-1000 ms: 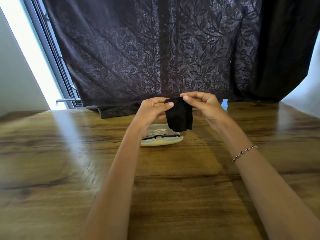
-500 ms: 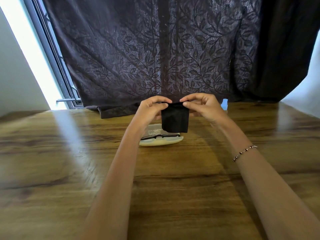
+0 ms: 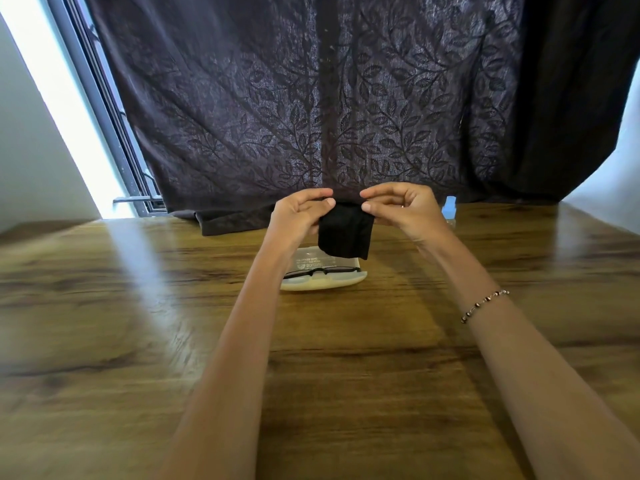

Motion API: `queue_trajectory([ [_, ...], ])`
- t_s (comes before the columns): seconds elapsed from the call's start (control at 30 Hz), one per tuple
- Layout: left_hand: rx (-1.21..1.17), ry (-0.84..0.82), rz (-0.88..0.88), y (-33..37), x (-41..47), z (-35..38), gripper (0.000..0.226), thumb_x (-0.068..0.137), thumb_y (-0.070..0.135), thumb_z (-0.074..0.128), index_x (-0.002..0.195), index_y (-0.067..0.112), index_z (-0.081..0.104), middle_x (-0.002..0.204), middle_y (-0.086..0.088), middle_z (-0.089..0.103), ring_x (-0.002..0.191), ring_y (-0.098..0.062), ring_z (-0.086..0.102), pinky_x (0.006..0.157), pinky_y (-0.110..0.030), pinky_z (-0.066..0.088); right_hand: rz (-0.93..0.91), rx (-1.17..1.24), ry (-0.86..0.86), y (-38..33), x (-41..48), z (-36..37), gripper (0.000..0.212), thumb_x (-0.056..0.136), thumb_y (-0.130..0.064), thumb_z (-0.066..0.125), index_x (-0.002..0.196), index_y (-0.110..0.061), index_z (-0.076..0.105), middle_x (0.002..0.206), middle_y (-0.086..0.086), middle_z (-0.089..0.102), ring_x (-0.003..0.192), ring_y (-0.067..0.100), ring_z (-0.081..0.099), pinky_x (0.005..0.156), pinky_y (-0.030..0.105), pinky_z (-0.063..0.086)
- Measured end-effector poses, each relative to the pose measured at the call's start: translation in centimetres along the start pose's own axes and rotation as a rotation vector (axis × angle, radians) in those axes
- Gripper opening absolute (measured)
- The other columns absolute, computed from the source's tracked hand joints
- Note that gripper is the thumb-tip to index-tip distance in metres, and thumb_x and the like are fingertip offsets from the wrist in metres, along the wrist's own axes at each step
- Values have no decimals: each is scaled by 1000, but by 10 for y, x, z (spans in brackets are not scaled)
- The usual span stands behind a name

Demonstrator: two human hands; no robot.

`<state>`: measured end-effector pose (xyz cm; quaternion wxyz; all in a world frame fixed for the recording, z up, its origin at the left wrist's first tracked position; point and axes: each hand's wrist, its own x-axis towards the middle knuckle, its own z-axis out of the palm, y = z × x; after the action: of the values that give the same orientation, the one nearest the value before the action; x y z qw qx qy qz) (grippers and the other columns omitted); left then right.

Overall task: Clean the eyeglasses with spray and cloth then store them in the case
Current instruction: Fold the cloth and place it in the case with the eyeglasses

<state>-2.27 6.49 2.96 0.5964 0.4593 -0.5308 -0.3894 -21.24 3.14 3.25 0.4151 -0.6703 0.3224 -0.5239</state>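
Eyeglasses (image 3: 322,271) sit in open case (image 3: 325,285), below the fingers (image 3: 367,206). Left hand (image 3: 299,213) and right hand (image 3: 403,210) pinch the black cloth (image 3: 346,233) at its top corners. Advice: fold squarely, corners matched, before stowing.

The only writing in view is on the see-through lid (image 3: 341,264) of the open case (image 3: 323,285). It is a few short rows of pale print, with a larger word or logo in the lowest row and finer lines above it. From this side the print seems to stand upside down. It is too small and blurred to read any letter, brand or number. The black cloth (image 3: 346,233) hangs in front of the lid's upper right part and covers that part of it.
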Motion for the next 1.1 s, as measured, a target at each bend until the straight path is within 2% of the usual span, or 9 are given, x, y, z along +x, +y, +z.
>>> queue_trajectory([
  [0.07, -7, -4, -7, 1, -1, 1, 18, 87, 14, 65, 104, 18, 71, 93, -1, 75, 88, -9, 70, 71, -17, 56, 0, -32, -1, 1, 1, -1, 23, 78, -5, 76, 99, -14, 73, 85, 5, 73, 84, 13, 70, 77, 26, 56],
  [0.13, -6, -12, -6, 1, -2, 1, 16, 88, 12, 64, 100, 19, 72, 92, -1, 74, 87, -10, 69, 72, -20, 56, -11, -92, -2, 2, 1, -1, 18, 79, -6, 76, 95, -14, 75, 87, 7, 74, 86, 15, 69, 82, 29, 56],
  [0.27, 9, -20, -7, 1, -1, 0, 17, 88, 8, 61, 96, 19, 72, 91, -2, 72, 87, -12, 67, 74, -24, 56, -18, -84, -6, 1, 0, 2, 14, 83, -6, 72, 86, -19, 74, 84, 15, 73, 78, 12, 69, 67, 20, 55],
  [0.47, 16, -15, -23, 2, -3, 2, 17, 90, 9, 58, 90, 21, 70, 85, -1, 68, 66, -6, 67, 56, -19, 53, -17, -38, -43, 2, 0, 2, 20, 85, 0, 67, 88, -18, 76, 85, 4, 72, 83, 8, 68, 73, 20, 55],
  [0.6, -29, -3, -92, 4, -2, 4, 16, 88, 17, 56, 84, 22, 71, 86, 2, 69, 71, -9, 70, 57, -21, 55, 10, -15, -38, 2, 0, 4, 15, 86, -4, 67, 87, -15, 76, 87, 2, 74, 86, 8, 68, 76, 21, 55],
  [0.7, -19, 8, -45, 2, -1, 2, 6, 87, 23, 64, 89, 22, 70, 83, 3, 71, 76, -8, 69, 60, -20, 54, 15, 1, -32, 1, 0, 5, 6, 82, -9, 74, 88, -10, 76, 87, 4, 75, 87, 11, 70, 80, 25, 56],
  [0.83, 26, -31, -2, 0, -1, -1, 21, 87, 16, 66, 107, 21, 69, 97, -2, 74, 89, -9, 69, 72, -23, 55, -32, -54, 12, -1, -1, 4, 17, 76, -5, 78, 89, -15, 73, 80, 1, 73, 76, 6, 68, 73, 18, 53],
  [1.0, 23, -44, 29, 1, -3, 0, 18, 87, 10, 65, 103, 15, 71, 89, -3, 74, 80, -6, 69, 64, -16, 54, 4, -107, 81, 3, 0, 2, 12, 77, -13, 79, 86, -19, 76, 79, -1, 73, 79, 7, 66, 80, 25, 53],
  [1.1, 18, -21, 19, 2, -4, 1, 16, 88, 12, 64, 101, 17, 71, 85, -5, 73, 76, -10, 70, 61, -20, 54, 33, -83, 68, 3, -1, 4, 11, 81, -12, 74, 88, -20, 74, 81, 13, 72, 83, 15, 68, 85, 34, 54],
])
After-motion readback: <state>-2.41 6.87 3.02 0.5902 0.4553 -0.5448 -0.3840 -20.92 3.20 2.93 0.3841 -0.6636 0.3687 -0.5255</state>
